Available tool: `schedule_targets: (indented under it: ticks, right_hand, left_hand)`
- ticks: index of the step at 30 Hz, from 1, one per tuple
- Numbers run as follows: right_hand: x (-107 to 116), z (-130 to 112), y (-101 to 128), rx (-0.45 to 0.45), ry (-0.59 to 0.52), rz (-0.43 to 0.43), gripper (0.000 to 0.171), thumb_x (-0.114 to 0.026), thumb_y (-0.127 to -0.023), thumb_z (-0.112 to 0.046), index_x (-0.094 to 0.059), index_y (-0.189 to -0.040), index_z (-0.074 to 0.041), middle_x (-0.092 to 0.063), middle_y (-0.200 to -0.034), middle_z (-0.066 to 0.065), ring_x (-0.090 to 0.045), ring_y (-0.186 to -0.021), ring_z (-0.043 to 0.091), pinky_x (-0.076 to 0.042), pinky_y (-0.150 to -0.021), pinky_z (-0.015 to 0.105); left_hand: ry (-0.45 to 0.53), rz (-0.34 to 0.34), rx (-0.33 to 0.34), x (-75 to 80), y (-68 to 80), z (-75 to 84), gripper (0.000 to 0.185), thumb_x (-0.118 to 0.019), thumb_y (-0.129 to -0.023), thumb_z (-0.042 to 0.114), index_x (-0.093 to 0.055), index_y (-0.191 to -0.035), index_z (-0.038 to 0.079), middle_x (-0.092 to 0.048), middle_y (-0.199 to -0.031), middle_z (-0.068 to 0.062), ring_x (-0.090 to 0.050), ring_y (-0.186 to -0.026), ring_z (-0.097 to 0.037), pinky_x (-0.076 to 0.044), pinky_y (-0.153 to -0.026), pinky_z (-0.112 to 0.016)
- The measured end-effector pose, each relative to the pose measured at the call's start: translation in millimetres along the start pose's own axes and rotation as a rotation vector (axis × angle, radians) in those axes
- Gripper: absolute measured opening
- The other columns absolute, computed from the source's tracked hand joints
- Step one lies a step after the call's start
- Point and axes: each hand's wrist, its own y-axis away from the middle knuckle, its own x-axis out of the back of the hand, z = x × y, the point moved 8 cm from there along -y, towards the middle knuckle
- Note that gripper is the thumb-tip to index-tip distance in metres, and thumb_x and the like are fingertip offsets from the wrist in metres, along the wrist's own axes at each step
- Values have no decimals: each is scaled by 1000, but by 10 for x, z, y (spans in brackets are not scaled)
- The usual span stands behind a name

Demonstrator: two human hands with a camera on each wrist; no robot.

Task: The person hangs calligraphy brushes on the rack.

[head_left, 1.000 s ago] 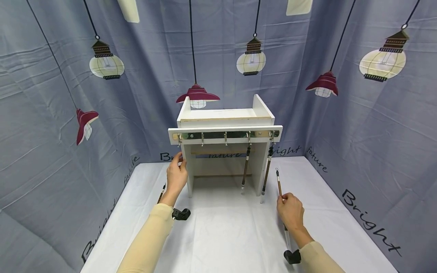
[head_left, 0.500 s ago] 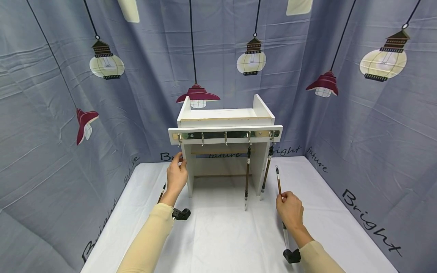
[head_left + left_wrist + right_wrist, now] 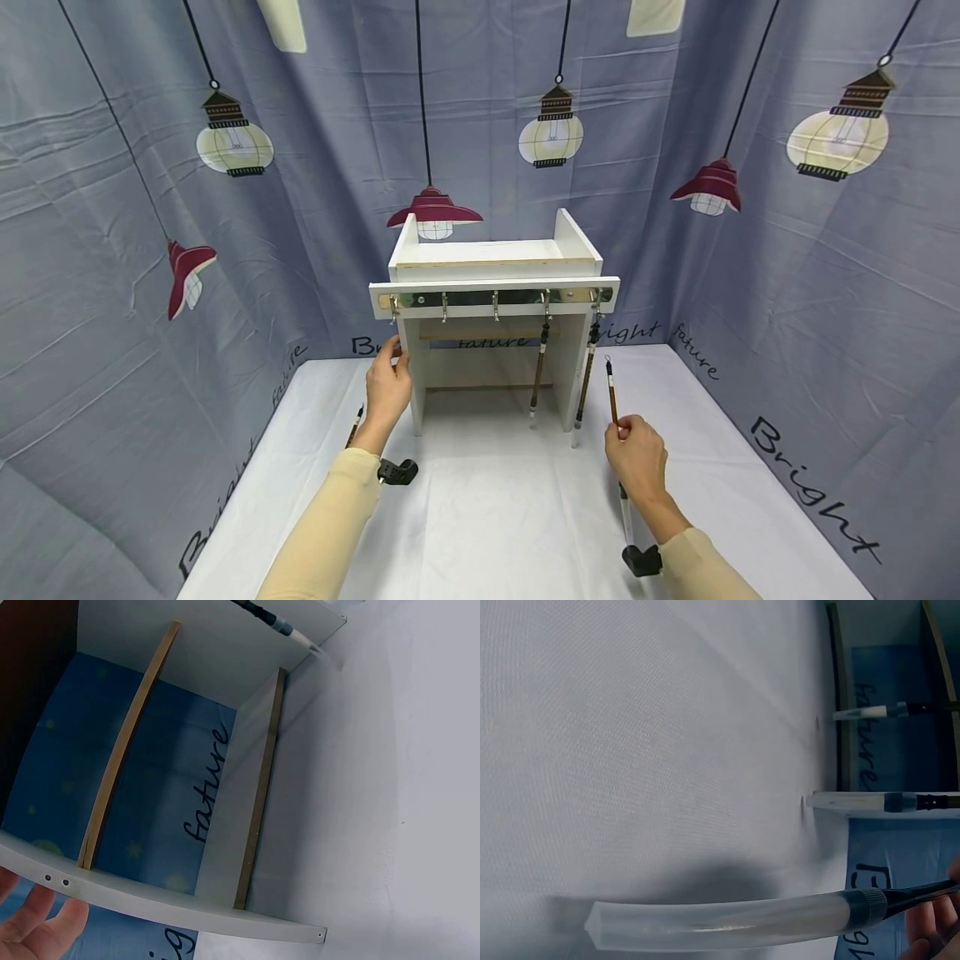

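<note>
Holding a brush [image 3: 613, 398] upright in your right hand [image 3: 636, 460], grip closed around its shaft, just right of the white rack [image 3: 495, 275] on the table [image 3: 495, 517], your left hand [image 3: 387, 392] resting its fingers on the rack's left leg, two brushes [image 3: 538, 371] hanging from hooks.

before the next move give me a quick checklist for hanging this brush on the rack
1. Right hand grips the brush: ok.
2. Brush upright, loop end on top: ok.
3. Cap on the brush tip: ok.
4. Left hand steadies the white rack at its left leg: ok.
5. Free hook on the rail: ok, three left ones bare; two hung brushes take the right ones.
6. Loop open enough to catch a hook: cannot tell, too small.
</note>
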Motion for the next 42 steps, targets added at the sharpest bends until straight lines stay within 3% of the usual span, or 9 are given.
schedule_targets:
  ticks: [11,42]
  right_hand:
    - [37,-115,-30,9,-18,33,17,-68,-92,-16,-71,-95,0,-68,-79,10,-63,-72,30,-48,-66,46]
    - [202,-372,-29,66,-84,116,13,-70,-89,-12,-71,-93,0,-71,-78,11,-69,-68,29,-49,-64,45]
  left_hand:
    - [7,-23,23,-9,-6,-13,42,-49,-110,20,-48,-151,7,-63,-134,-20,-67,-110,-39,-54,-88,-53]
    - [12,-15,5,-4,21,0,43,-50,-110,17,-48,-151,5,-63,-132,-22,-67,-108,-39,-54,-86,-53]
